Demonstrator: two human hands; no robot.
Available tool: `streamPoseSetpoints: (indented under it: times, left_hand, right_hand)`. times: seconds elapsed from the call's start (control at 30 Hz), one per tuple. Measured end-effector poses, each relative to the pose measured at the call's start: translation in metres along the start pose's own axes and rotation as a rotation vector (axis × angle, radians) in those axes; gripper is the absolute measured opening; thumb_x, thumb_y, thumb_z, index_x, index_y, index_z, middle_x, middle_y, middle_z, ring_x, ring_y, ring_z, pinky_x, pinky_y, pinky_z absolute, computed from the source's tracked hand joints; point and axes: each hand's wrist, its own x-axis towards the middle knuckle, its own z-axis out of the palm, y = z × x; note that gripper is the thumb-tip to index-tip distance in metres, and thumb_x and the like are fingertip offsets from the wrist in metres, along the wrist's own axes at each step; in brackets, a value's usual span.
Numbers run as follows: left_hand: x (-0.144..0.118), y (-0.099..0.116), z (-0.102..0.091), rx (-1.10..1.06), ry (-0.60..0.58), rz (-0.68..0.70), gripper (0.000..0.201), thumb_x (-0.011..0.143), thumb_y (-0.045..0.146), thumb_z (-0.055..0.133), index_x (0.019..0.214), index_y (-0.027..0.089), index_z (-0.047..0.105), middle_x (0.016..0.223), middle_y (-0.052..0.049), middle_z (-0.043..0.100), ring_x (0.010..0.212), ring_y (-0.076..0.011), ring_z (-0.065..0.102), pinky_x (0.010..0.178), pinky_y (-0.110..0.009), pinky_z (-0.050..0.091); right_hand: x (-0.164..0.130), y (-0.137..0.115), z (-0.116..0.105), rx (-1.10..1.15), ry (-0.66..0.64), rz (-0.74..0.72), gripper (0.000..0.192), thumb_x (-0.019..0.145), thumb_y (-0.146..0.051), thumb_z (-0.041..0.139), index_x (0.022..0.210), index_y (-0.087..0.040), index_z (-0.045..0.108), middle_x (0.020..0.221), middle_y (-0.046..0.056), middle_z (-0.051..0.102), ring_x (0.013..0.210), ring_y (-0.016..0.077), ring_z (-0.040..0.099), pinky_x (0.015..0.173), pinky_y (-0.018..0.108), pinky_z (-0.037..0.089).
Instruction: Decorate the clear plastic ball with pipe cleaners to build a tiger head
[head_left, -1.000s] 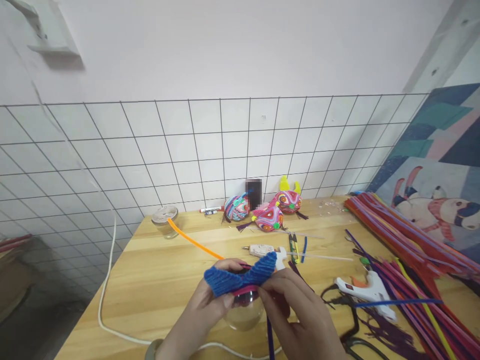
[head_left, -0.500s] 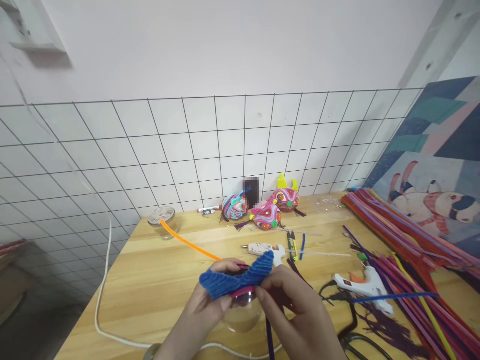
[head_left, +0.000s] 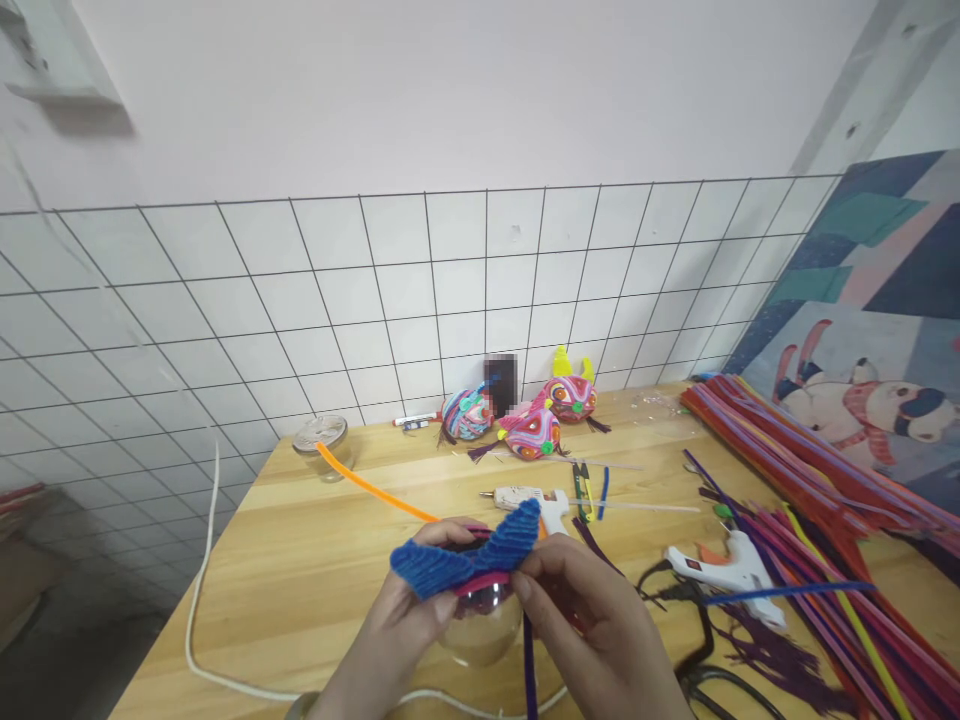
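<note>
Both of my hands hold a craft piece low in the middle of the view. It is a clear plastic ball [head_left: 484,625] topped with a blue pipe-cleaner band [head_left: 469,552] and a pink rim. My left hand [head_left: 390,635] grips the ball and the band's left end. My right hand [head_left: 596,635] pinches the band's right end, and a dark purple pipe cleaner [head_left: 529,670] hangs down beside it. An orange pipe cleaner [head_left: 375,487] runs from the piece toward the back left.
On the wooden table [head_left: 315,560] lie two white glue guns [head_left: 731,570] [head_left: 525,497], three finished colourful balls [head_left: 529,430] by the grid wall, a glass jar [head_left: 321,445], a white cable [head_left: 199,600] and a large heap of pipe cleaners [head_left: 817,500] at the right.
My hands and the craft piece stay almost in place; the blue band has tilted a little, its right end higher. The view has shifted slightly.
</note>
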Motion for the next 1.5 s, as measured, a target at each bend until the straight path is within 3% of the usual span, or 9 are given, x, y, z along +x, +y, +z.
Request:
streamPoseSetpoints:
  times: [0.27, 0.53, 0.8, 0.97, 1.2, 1.5]
  left_hand:
    - [0.0, -0.001, 0.004, -0.026, 0.042, 0.02, 0.034, 0.072, 0.041, 0.068, 0.102, 0.025, 0.066, 0.119, -0.01, 0.061, 0.113, -0.034, 0.053, 0.09, -0.042, 0.045]
    - [0.0, 0.001, 0.004, -0.06, 0.037, -0.006, 0.031, 0.074, 0.038, 0.067, 0.102, 0.025, 0.065, 0.118, -0.011, 0.061, 0.107, -0.0329, 0.057, 0.071, -0.034, 0.052]
    - [0.0, -0.002, 0.003, -0.073, 0.046, 0.006, 0.034, 0.072, 0.039, 0.07, 0.102, 0.025, 0.066, 0.118, -0.01, 0.061, 0.111, -0.0341, 0.054, 0.081, -0.039, 0.051]
    - [0.001, 0.0, 0.005, -0.051, 0.048, 0.001, 0.031, 0.073, 0.04, 0.068, 0.101, 0.026, 0.066, 0.12, -0.009, 0.059, 0.11, -0.0337, 0.054, 0.074, -0.036, 0.053]
    - [0.0, 0.001, 0.002, -0.033, 0.013, 0.0, 0.032, 0.073, 0.04, 0.068, 0.102, 0.026, 0.066, 0.121, -0.01, 0.058, 0.113, -0.0341, 0.052, 0.081, -0.038, 0.051]
    - [0.001, 0.002, 0.007, -0.146, 0.035, -0.027, 0.034, 0.071, 0.039, 0.07, 0.101, 0.025, 0.066, 0.118, -0.009, 0.06, 0.108, -0.0326, 0.056, 0.077, -0.036, 0.052]
  right_hand:
    - [0.0, 0.004, 0.002, 0.078, -0.008, 0.062, 0.024, 0.09, -0.036, 0.048, 0.074, -0.02, 0.056, 0.071, 0.002, 0.055, 0.062, 0.0139, 0.053, 0.055, 0.022, 0.045]
    - [-0.001, 0.003, 0.003, 0.196, -0.022, 0.134, 0.026, 0.089, -0.038, 0.05, 0.073, -0.019, 0.057, 0.068, 0.0, 0.051, 0.058, 0.0133, 0.048, 0.051, 0.023, 0.043]
    - [0.0, 0.007, 0.003, 0.249, -0.053, 0.2, 0.027, 0.088, -0.042, 0.051, 0.075, -0.019, 0.056, 0.068, 0.0, 0.05, 0.059, 0.0133, 0.048, 0.052, 0.024, 0.042]
    - [0.001, 0.005, 0.003, 0.312, -0.072, 0.231, 0.028, 0.087, -0.044, 0.052, 0.077, -0.018, 0.057, 0.069, -0.001, 0.048, 0.058, 0.0122, 0.045, 0.051, 0.024, 0.041]
    - [0.002, 0.005, 0.003, 0.436, -0.091, 0.315, 0.028, 0.083, -0.046, 0.058, 0.075, -0.019, 0.057, 0.066, -0.002, 0.05, 0.055, 0.0116, 0.048, 0.05, 0.023, 0.043]
    - [0.005, 0.001, 0.011, 0.558, 0.038, 0.385, 0.032, 0.072, -0.046, 0.07, 0.069, -0.017, 0.057, 0.055, -0.005, 0.052, 0.046, 0.0071, 0.046, 0.043, 0.017, 0.04]
